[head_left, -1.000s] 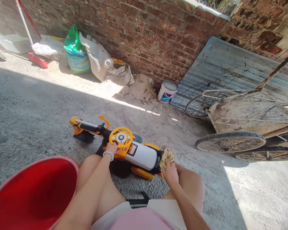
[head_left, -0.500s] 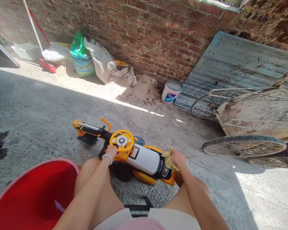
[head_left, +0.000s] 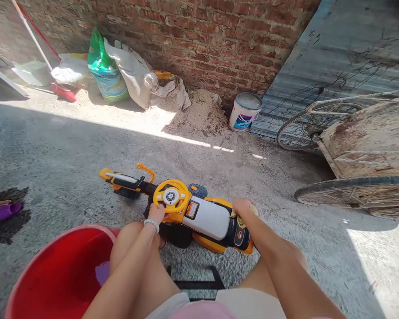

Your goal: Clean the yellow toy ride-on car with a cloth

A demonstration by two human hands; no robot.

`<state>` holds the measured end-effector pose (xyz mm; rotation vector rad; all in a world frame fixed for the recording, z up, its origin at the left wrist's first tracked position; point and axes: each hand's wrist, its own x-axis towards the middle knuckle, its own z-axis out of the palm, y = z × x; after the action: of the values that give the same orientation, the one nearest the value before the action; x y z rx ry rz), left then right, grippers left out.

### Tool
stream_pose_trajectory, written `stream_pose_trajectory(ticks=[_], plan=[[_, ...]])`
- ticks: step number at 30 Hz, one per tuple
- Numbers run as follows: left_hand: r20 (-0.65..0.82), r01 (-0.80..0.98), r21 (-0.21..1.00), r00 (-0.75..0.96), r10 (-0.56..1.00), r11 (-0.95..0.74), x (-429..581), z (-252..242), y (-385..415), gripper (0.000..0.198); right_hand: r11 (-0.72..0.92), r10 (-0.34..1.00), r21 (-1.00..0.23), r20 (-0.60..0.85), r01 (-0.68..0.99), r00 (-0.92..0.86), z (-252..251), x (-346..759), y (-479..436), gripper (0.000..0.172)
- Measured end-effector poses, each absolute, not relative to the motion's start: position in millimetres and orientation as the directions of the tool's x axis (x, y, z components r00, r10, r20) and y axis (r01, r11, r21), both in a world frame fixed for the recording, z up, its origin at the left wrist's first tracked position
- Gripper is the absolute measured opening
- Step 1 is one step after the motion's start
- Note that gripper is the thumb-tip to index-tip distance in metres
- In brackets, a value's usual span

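Note:
A yellow, black and white ride-on toy point(head_left: 210, 219) stands on the concrete between my knees, its steering wheel point(head_left: 170, 196) left of its white seat. My left hand point(head_left: 156, 214), a pale beaded bracelet at the wrist, is closed round the near lower rim of the wheel. At the toy's right end, my right hand point(head_left: 245, 209) presses a yellowish cloth point(head_left: 241, 222) against the black and yellow body. The hand hides most of the cloth. Beneath my left arm stands a large red tub point(head_left: 53, 261) with something purple inside.
Along the brick wall point(head_left: 199, 44) are sacks point(head_left: 133, 73), a sand pile point(head_left: 202, 113) and a paint bucket point(head_left: 245, 111). A wheeled cart point(head_left: 379, 137) stands at right before a corrugated sheet point(head_left: 295, 75). Another person's foot in a purple slipper point(head_left: 6, 213) shows at far left.
My right hand has moved with the cloth slightly up over the toy's right end, covering more of the cloth. My left hand stays on the wheel. The view has shifted; a foot now shows at left.

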<state>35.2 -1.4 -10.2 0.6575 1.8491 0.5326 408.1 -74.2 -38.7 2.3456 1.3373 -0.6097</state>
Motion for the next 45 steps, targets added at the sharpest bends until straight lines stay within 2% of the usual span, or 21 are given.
stream_pose_trajectory(ticks=[7,15,18,21,23,27,31,37,45], plan=[[-0.689,0.178,0.651,-0.271,0.673,0.738,37,-13,-1,0.022,-0.218,0.755,0.106,-0.612,0.970,0.236,-44,328,-139,0.025],[-0.694,0.121,0.677,-0.225,0.684,0.726,38,2,-4,0.018,-0.055,0.754,0.058,-0.652,0.997,0.080,-1,303,-214,0.026],[-0.697,0.102,0.679,-0.220,0.682,0.727,39,3,-4,0.017,-0.131,0.800,0.043,-0.585,0.990,0.131,27,328,-213,0.024],[-0.703,0.092,0.674,-0.226,0.674,0.733,41,3,-3,0.016,-0.362,0.860,0.021,-0.377,0.932,0.342,48,367,-203,0.034],[-0.707,0.091,0.668,-0.233,0.668,0.738,41,4,-3,0.015,-0.533,0.807,-0.009,-0.306,0.846,0.505,48,388,-198,0.043],[-0.707,0.095,0.666,-0.238,0.666,0.740,41,10,-4,0.015,-0.725,0.644,-0.041,-0.393,0.687,0.656,26,392,-206,0.050],[-0.706,0.097,0.669,-0.224,0.671,0.737,41,12,-5,0.018,-0.706,0.652,0.019,-0.372,0.708,0.661,8,360,-235,0.040],[-0.710,0.109,0.666,-0.212,0.671,0.738,41,13,-5,0.022,-0.601,0.705,0.126,-0.382,0.789,0.598,8,326,-266,0.040],[-0.720,0.184,0.639,-0.201,0.664,0.747,43,18,-6,0.025,-0.454,0.749,0.149,-0.471,0.878,0.467,12,317,-277,0.041]])
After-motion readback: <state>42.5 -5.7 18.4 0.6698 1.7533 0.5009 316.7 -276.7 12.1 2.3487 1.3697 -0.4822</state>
